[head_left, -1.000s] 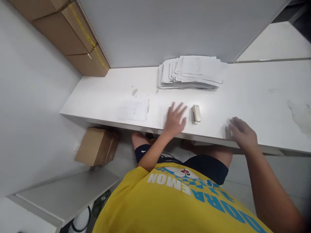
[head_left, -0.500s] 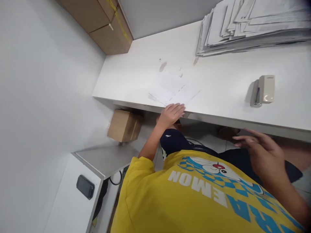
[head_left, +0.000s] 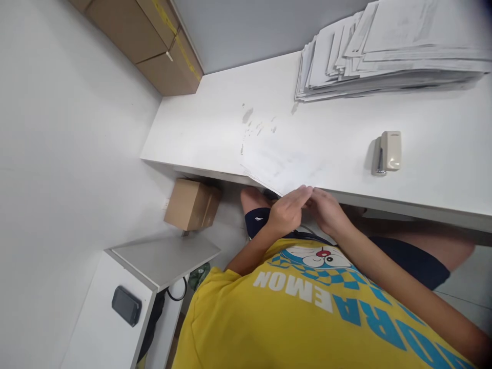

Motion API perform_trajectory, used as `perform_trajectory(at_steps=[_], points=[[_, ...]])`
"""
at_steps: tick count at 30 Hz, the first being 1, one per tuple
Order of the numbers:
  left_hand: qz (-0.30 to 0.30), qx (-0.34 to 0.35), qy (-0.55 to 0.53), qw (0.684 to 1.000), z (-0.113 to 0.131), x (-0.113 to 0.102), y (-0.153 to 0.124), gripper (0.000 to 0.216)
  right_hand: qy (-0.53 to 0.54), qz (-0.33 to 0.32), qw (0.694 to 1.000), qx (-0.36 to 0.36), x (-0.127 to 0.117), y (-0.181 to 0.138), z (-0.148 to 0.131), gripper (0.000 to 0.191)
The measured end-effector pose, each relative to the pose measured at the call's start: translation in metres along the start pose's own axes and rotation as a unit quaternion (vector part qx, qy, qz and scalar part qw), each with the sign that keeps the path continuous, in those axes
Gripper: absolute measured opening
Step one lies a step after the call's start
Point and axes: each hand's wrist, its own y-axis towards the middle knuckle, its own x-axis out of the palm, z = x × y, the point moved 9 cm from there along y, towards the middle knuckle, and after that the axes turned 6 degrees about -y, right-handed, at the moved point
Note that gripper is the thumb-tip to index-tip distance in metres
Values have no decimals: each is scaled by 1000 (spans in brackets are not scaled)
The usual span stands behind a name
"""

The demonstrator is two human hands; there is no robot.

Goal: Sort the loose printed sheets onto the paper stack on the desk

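A thin white sheet of paper (head_left: 274, 161), hard to tell from the white desktop, lies at the near desk edge with its near corner jutting past it. My left hand (head_left: 287, 211) is closed on that near corner, fingers pressed together. Right beside it, my right hand (head_left: 326, 209) pinches the same part of the paper, and the fingertips of both hands meet. The thumbs are mostly hidden below. A beige stapler (head_left: 391, 150) stands on the desk to the right, apart from both hands.
A thick stack of papers (head_left: 346, 66) lies at the back right of the white desk (head_left: 184, 123). Cardboard boxes (head_left: 169, 61) stand at the back left, and another box (head_left: 188, 205) sits below. A dark phone-like device (head_left: 126, 306) rests on the lower left surface.
My right hand has come left from near my lap to meet my left hand at the paper. My left hand and the paper's near end have shifted toward me and right. The view has shifted slightly.
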Motion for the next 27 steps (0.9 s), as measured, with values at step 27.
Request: perform_trajectory(at_steps=[27], points=[[467, -340, -581, 573, -131, -49, -52, 20, -399, 121, 897, -144, -69, -19, -54, 17]])
